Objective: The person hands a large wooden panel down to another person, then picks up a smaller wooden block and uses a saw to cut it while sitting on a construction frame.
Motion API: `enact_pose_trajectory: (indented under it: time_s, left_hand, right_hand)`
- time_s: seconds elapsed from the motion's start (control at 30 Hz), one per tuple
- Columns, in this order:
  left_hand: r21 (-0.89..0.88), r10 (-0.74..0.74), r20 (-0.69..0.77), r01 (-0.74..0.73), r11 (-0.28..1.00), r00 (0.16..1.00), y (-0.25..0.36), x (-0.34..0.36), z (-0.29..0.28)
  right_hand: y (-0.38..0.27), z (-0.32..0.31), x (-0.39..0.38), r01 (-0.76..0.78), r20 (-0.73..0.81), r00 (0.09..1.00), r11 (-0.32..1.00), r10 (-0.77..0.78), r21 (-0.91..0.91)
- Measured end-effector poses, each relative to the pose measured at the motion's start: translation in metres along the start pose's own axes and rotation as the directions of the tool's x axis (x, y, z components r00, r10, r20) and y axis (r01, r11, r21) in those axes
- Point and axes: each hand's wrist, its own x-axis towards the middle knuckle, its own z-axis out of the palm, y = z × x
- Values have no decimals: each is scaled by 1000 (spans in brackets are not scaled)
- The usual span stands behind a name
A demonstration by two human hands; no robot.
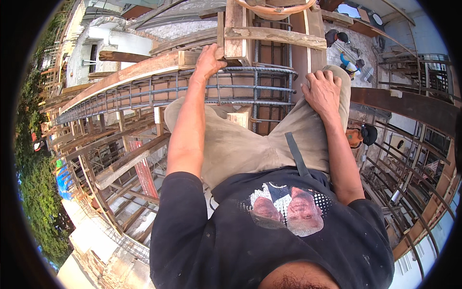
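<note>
My left hand (209, 61) grips the top edge of a wooden formwork board (139, 66), its fingers over the wood and its thumb spread to the right beside an upright timber post (235, 29). Just below that hand runs a steel rebar cage (236, 90), lying along the board. My right hand (325, 91) lies on my right knee (342, 79), fingers spread and bent over the trouser cloth, with nothing in it. My legs straddle the formwork where the bars meet.
A round basin (276, 10) sits ahead above a cross plank (276, 37). Timber scaffolding (120, 168) drops away at the left. Lower right are a person in a dark cap (369, 134) and a dark beam (404, 107). Two people work farther below, including one in blue (350, 65).
</note>
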Motion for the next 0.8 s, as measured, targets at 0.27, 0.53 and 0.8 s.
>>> enact_pose_trajectory:
  time_s: [0.27,0.53,0.8]
  left_hand:
    - [154,-47,32,42,987,998,10,-2,1]
    - [110,16,-47,-11,994,999,-2,-4,2]
    - [-148,-19,-87,6,989,996,1,-10,-1]
  right_hand:
    - [-68,33,47,-98,224,955,503,-196,858]
    - [-156,75,64,-582,553,812,-180,-189,793]
    - [-191,99,101,-634,642,766,-219,-40,742]
